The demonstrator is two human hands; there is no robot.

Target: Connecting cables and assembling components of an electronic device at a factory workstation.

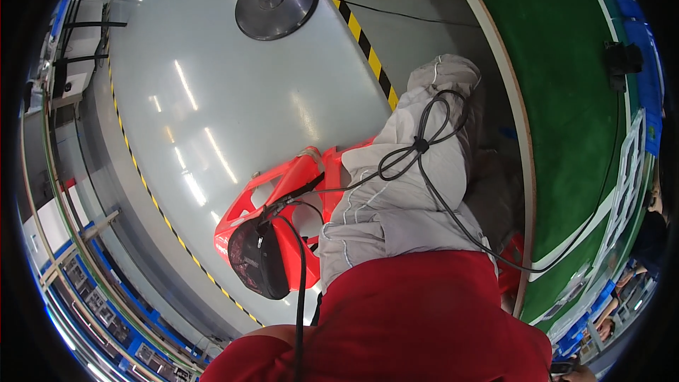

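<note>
Neither my left hand nor my right hand shows; at the lower left only a bit of bare arm (277, 334) emerges below my red sleeve. Across my lap, over grey trousers (424, 233), lies a looped black cable (421, 145) tied at its middle. One end runs left to a black zipped pouch (258, 258) beside a red plastic chair (283, 180). Its other end passes right over the edge of a green-topped table (566, 134). A small patch of skin at the lower right rim is too cut off to assign to anyone.
A round black stand base (277, 3) with a pole rests on the floor ahead. Yellow-and-black floor tape (364, 42) runs beside my legs. On the table are a small black device (622, 64) and white cut-out sheets (626, 184). Blue bins and parts of other people line the right.
</note>
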